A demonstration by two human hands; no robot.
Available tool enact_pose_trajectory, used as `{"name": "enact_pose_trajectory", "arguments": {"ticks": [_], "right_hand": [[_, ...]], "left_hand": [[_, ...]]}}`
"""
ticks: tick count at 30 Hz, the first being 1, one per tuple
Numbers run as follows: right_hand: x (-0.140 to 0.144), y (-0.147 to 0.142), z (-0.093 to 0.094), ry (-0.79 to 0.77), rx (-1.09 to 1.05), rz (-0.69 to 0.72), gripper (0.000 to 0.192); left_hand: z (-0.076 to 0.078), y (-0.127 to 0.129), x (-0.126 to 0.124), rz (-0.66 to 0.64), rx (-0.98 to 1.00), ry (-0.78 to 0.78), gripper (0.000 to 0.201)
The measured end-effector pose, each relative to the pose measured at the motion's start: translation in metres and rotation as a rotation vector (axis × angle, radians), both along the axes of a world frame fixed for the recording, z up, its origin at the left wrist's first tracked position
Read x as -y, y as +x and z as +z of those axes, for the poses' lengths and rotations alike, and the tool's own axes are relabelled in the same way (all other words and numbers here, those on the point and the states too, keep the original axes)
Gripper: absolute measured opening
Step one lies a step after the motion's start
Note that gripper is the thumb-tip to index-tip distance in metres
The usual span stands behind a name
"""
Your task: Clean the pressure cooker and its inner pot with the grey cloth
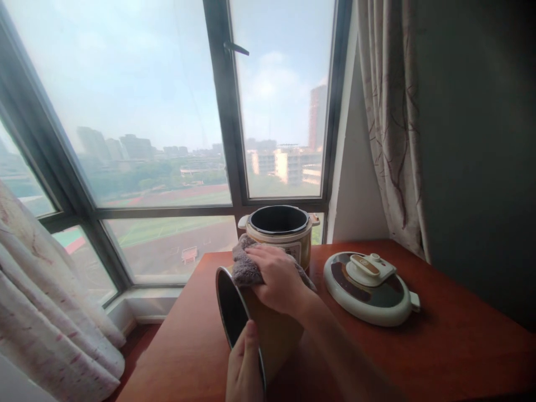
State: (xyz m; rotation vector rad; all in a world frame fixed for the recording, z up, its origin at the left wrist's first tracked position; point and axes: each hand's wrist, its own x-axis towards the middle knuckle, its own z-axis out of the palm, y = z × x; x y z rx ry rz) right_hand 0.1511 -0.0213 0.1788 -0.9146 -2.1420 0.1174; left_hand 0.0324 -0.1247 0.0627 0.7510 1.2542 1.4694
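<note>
My left hand grips the rim of a metal inner pot, which is tilted on its side with its dark mouth facing left. Pressed against the pot's upper outer wall is a grey cloth, held there by my right hand. Just behind them stands the cream pressure cooker body, open at the top and empty inside. Its round lid, with a white handle, lies flat on the table to the right.
Everything rests on a reddish-brown wooden table set against a large window. Patterned curtains hang at the left and at the right. A dark wall borders the table's right side.
</note>
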Motion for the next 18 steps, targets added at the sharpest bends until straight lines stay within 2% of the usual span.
{"name": "enact_pose_trajectory", "arguments": {"ticks": [3, 6, 8, 12, 18], "right_hand": [[0.009, -0.003, -0.011, 0.018, -0.023, 0.006, 0.068], [0.021, -0.004, -0.022, 0.014, -0.027, 0.001, 0.078], [0.032, -0.003, -0.03, 0.027, -0.021, -0.017, 0.081], [0.054, -0.001, -0.053, 0.082, 0.011, -0.05, 0.083], [0.073, -0.01, -0.116, 0.252, -0.034, -0.158, 0.083]], "left_hand": [[0.037, 0.0, -0.019, -0.05, 0.24, 0.043, 0.064], [0.061, -0.001, -0.029, -0.06, 0.366, 0.049, 0.059], [0.067, -0.003, -0.033, -0.069, 0.425, 0.067, 0.055], [0.071, -0.005, -0.039, -0.08, 0.509, 0.056, 0.044], [0.085, -0.015, -0.058, -0.184, 0.528, -0.019, 0.042]]}}
